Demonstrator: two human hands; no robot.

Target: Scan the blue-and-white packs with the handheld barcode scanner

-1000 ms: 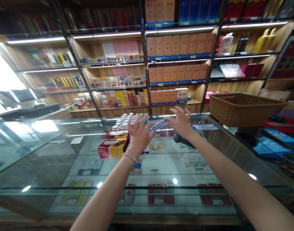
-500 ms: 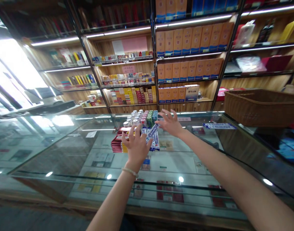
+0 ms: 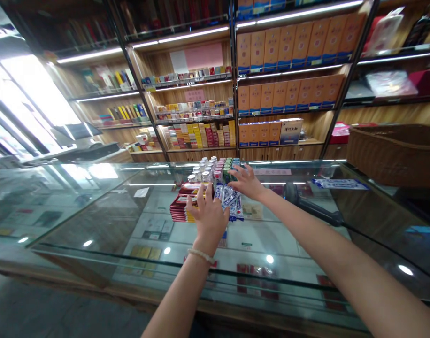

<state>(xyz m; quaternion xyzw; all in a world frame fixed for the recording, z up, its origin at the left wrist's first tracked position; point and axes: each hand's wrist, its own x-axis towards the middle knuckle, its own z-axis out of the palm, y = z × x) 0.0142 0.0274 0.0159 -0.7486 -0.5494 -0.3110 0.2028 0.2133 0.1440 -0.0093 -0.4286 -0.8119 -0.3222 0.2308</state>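
Observation:
My left hand [image 3: 208, 213], a beaded bracelet at its wrist, reaches over the glass counter with fingers spread. It is at the right side of a stack of red and yellow packets [image 3: 180, 206], partly covering it; contact is hard to tell. Blue-and-white stick packets [image 3: 230, 199] lie in a pile between my two hands. My right hand [image 3: 248, 182] hovers at the pile's far right side, fingers apart and holding nothing visible. Just behind stand rows of small bottles with clear [image 3: 203, 170], pink [image 3: 218, 174] and green [image 3: 227, 166] colouring.
A black handheld scanner [image 3: 311, 206] with a cable lies right of my right forearm. Farther right are a flat blue-and-white packet [image 3: 340, 184] and a brown woven basket [image 3: 391, 157]. The glass counter [image 3: 105, 225] has a front edge near me. Stocked shelves stand behind.
A blue-and-white stick packet that was tilted up between my hands now rests among the pile. My right hand has let go of it. The view has shifted slightly, showing more of the scanner.

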